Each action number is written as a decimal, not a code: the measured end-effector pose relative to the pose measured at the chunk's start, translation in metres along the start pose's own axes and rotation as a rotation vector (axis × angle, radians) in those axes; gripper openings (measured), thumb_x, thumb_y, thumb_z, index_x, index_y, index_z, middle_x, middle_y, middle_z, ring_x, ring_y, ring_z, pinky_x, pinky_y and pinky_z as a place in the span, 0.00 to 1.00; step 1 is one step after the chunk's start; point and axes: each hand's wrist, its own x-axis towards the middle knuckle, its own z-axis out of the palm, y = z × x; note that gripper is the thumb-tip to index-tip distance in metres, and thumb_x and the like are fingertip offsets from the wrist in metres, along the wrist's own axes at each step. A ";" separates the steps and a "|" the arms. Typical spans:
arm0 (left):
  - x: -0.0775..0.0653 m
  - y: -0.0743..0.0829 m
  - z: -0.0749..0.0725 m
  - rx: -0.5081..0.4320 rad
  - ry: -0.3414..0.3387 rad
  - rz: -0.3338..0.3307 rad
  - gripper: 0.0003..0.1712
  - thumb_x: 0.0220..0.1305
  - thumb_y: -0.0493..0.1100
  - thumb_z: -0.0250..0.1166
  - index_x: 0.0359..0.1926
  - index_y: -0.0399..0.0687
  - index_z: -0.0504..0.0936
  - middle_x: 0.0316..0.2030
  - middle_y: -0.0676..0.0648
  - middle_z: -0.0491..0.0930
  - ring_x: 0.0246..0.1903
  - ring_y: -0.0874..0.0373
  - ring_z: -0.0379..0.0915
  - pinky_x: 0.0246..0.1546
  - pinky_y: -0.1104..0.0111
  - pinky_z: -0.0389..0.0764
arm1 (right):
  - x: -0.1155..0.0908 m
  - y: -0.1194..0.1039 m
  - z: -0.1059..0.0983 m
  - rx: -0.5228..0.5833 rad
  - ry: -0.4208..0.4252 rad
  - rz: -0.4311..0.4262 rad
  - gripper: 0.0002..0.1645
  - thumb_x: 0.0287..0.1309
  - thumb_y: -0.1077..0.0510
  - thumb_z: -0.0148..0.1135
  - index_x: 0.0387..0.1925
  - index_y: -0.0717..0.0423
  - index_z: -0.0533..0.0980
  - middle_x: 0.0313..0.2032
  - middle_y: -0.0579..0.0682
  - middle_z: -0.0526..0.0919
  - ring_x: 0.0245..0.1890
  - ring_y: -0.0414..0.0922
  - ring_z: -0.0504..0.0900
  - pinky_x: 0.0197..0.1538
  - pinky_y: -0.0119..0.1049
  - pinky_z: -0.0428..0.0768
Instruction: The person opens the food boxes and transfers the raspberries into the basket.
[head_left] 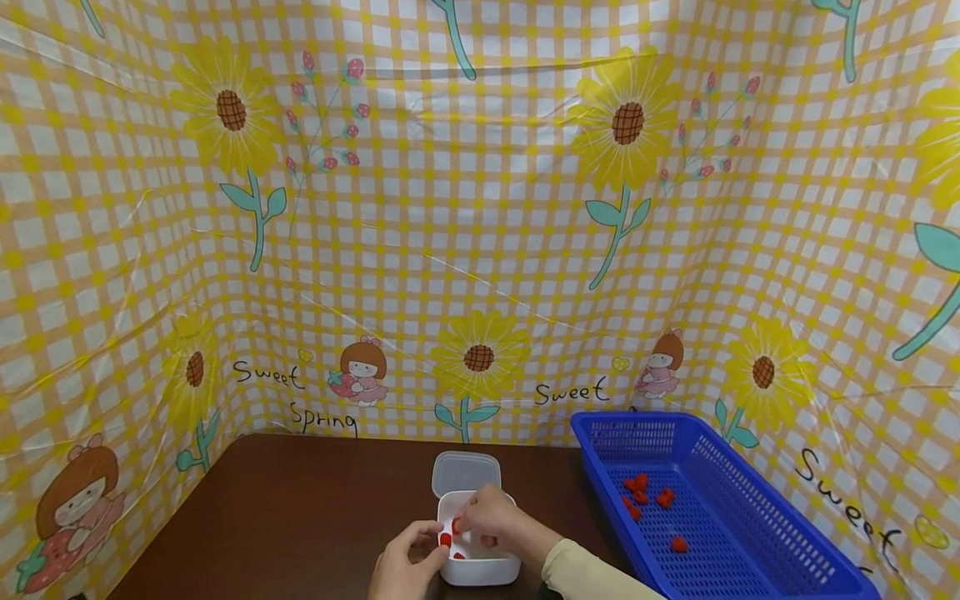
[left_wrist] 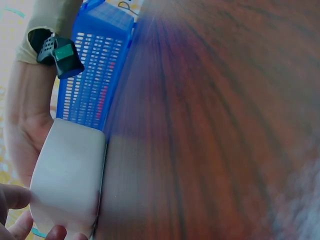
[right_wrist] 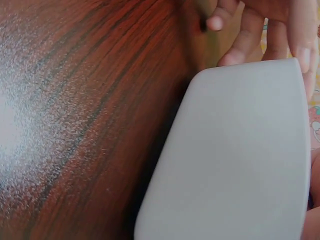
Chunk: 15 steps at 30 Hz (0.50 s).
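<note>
A white rectangular container (head_left: 480, 573) stands at the front of the dark wooden table. My left hand (head_left: 405, 562) grips its left side, thumb and forefinger at the rim; in the right wrist view a finger (right_wrist: 302, 50) bends over the edge while others lie outside. Down inside the container, my right hand (head_left: 491, 512) pinches a small red piece (head_left: 456, 525) near the left wall. Another red piece (head_left: 446, 540) shows by the left fingertips, and one more (head_left: 458, 556) lies on the container floor. Both wrist views mostly show the container's outer wall (left_wrist: 70, 170).
A translucent lid (head_left: 465, 473) lies just behind the container. To the right, a blue perforated basket (head_left: 637, 429) holds several small red pieces (head_left: 678, 544). Checked sunflower cloth (head_left: 480, 250) hangs around the table's back and sides. A dark camera (left_wrist: 65, 57) is strapped at the right wrist.
</note>
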 end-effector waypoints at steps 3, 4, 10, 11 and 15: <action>0.001 -0.001 0.001 0.005 0.001 0.000 0.15 0.59 0.45 0.71 0.48 0.51 0.84 0.37 0.49 0.84 0.34 0.58 0.79 0.35 0.62 0.74 | -0.003 -0.005 -0.004 0.032 -0.013 0.006 0.02 0.50 0.70 0.65 0.28 0.68 0.80 0.12 0.42 0.63 0.09 0.34 0.54 0.15 0.25 0.57; 0.001 -0.001 0.001 0.007 0.000 0.004 0.15 0.59 0.45 0.71 0.48 0.51 0.84 0.37 0.49 0.84 0.34 0.58 0.80 0.35 0.62 0.75 | -0.004 -0.006 -0.005 0.044 -0.020 0.009 0.02 0.51 0.71 0.65 0.29 0.69 0.81 0.12 0.42 0.63 0.10 0.34 0.53 0.15 0.26 0.56; 0.001 -0.003 0.001 0.016 0.005 0.022 0.14 0.59 0.45 0.71 0.47 0.52 0.84 0.37 0.49 0.84 0.34 0.58 0.81 0.35 0.62 0.76 | -0.007 -0.014 -0.015 0.095 -0.057 -0.008 0.04 0.53 0.71 0.63 0.32 0.70 0.82 0.14 0.41 0.63 0.12 0.34 0.51 0.17 0.26 0.56; 0.001 -0.003 0.001 0.020 0.007 0.022 0.15 0.59 0.45 0.71 0.47 0.52 0.84 0.37 0.49 0.85 0.34 0.58 0.81 0.35 0.61 0.76 | -0.007 -0.014 -0.017 0.106 -0.063 -0.011 0.05 0.53 0.71 0.63 0.32 0.70 0.82 0.14 0.41 0.62 0.12 0.33 0.50 0.17 0.26 0.56; 0.001 -0.002 0.001 0.028 0.010 0.017 0.16 0.59 0.45 0.71 0.48 0.51 0.84 0.38 0.49 0.85 0.34 0.59 0.80 0.36 0.61 0.75 | -0.007 -0.017 -0.026 0.132 -0.082 -0.020 0.06 0.53 0.71 0.63 0.33 0.71 0.83 0.12 0.39 0.58 0.12 0.33 0.49 0.17 0.26 0.54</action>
